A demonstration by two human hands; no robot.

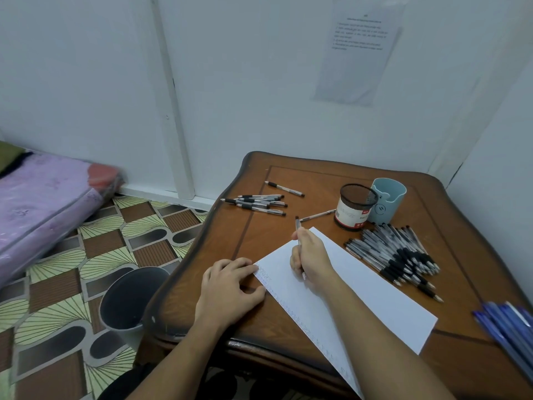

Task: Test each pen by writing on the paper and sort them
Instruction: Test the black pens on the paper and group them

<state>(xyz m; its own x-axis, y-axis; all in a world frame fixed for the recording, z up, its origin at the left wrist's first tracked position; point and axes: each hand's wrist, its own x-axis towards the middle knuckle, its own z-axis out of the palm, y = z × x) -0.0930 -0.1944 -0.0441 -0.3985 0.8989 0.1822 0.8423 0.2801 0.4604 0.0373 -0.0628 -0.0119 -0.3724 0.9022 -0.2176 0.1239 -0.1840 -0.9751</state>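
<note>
A white sheet of paper (pixel 369 287) lies slantwise on the wooden table (pixel 288 174), with rows of small marks along its near-left edge. My right hand (pixel 313 259) grips a clear pen with black ends (pixel 298 226), tip down on the paper. My left hand (pixel 230 287) rests on the table, fingers touching the paper's left corner. A big heap of similar pens (pixel 398 255) lies to the right of the paper. A smaller group of pens (pixel 259 202) lies at the far left of the table.
A black mesh cup (pixel 356 206) and a light blue holder (pixel 388 200) stand at the back. One loose pen (pixel 317 215) lies beside the cup, another (pixel 284 189) farther back. Blue pens (pixel 507 324) lie at the right edge. A grey bin (pixel 129 301) stands on the floor at left.
</note>
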